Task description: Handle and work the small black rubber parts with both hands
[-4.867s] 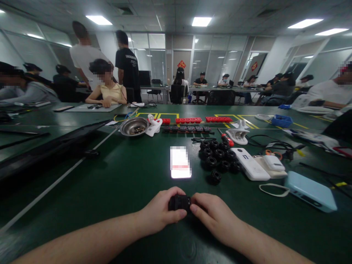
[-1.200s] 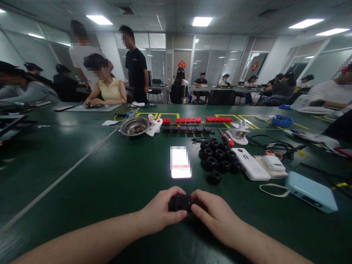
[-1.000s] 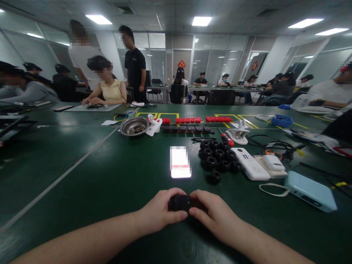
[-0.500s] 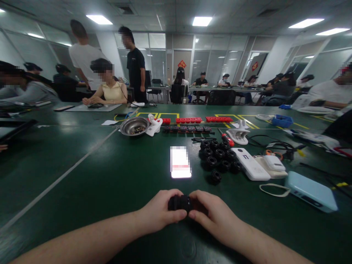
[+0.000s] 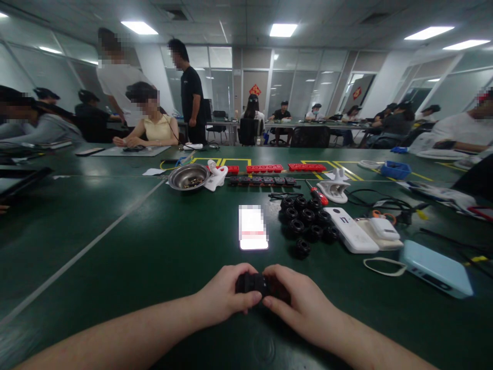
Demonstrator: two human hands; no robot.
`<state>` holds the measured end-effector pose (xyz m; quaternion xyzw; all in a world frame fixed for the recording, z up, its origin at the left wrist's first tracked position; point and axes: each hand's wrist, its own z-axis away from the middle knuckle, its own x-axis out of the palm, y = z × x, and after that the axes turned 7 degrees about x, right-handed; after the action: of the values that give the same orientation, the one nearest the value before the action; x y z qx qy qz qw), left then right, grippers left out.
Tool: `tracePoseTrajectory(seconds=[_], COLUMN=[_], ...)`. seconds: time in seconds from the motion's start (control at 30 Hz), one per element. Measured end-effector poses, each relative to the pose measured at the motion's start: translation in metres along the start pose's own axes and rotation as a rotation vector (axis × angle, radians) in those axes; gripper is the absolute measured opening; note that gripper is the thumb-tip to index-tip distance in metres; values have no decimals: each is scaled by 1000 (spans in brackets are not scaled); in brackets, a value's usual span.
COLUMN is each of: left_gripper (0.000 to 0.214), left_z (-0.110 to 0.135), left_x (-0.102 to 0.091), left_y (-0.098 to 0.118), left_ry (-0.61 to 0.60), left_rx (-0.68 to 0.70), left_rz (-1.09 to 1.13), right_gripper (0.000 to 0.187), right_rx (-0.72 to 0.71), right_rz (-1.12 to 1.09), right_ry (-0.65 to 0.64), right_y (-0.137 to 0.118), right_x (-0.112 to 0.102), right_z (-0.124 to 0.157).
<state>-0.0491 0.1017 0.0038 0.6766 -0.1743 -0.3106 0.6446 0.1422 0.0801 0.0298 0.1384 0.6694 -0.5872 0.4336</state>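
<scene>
Black, apparently plastic, a ribbed cylinder [image 5: 251,283] sits between the two hands at the lower centre of the frame, low over the green bench [image 5: 162,257]. The left hand [image 5: 228,294] pinches it from the left, thumb along the near side and fingers over the far side. The right hand [image 5: 298,298] closes on the right end, its thumb and forefinger curled about the edge; how hard those fingers press, I cannot tell.

By its look the cylinder should be light and stiff, more likely to roll or slip at a smooth edge than to bend or crush. The broad middle seems the best place for a firm hold, with the ridged right end offering fingertips some grip. Whether it rests on the bench or is lifted just clear is hard to judge.

Just above the hands, near the middle of the frame, lies a phone [image 5: 253,243] with a bright screen. Right of that, a pile of black rings [image 5: 307,216] lies close together, one loose ring [image 5: 303,247] at its lower edge. A white device [image 5: 348,228] lies just beside the pile.
</scene>
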Motion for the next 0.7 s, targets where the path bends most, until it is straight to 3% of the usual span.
tracePoseTrajectory(seconds=[0.17, 0.3, 0.37, 0.57, 0.7], left_gripper=[29, 36, 36, 34, 41], left_z=[2, 0, 0, 2, 1], left_x=[-1, 0, 1, 0, 1], left_y=[6, 3, 0, 5, 1], left_ry=[40, 17, 5, 10, -15], left_rx=[67, 16, 0, 41, 19], left_rz=[-242, -80, -2, -114, 35], right_gripper=[21, 11, 17, 18, 16], right_rx=[12, 6, 0, 13, 1], right_rz=[83, 56, 26, 55, 75], right_ry=[16, 15, 26, 22, 1], right_y=[2, 3, 2, 4, 5], right_x=[1, 2, 2, 2, 2], right_z=[-2, -2, -1, -1, -2])
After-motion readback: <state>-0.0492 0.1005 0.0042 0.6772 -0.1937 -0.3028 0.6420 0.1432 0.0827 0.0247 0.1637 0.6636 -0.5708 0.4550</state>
